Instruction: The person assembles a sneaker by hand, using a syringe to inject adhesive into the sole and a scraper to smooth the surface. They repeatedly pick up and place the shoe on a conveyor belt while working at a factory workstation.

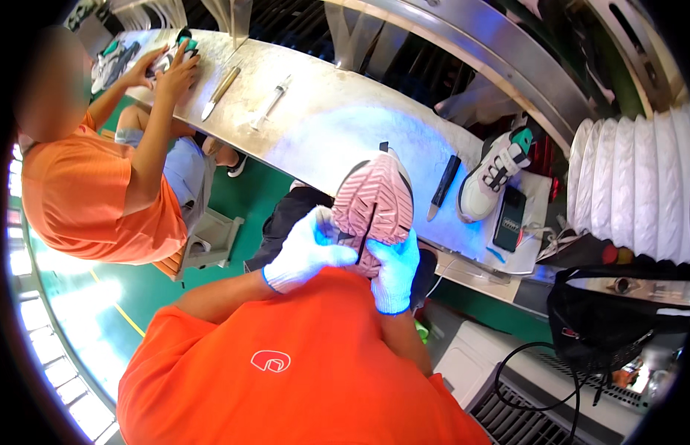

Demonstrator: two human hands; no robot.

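Workshop counter [323,111], pale, under bluish light: pink-soled shoe [372,200], held at the near edge with its sole facing the wearer, left hand [309,252] and right hand [395,271] white-gloved and clasping its near end from either side, thumbs on the sole, other fingers partly hidden. Step in hand, by judgement: handling or checking the sole; next move seemingly calls for an even two-handed grip. Right, on counter: dark-handled knife [443,188], white shoe [484,184], phone [510,217].
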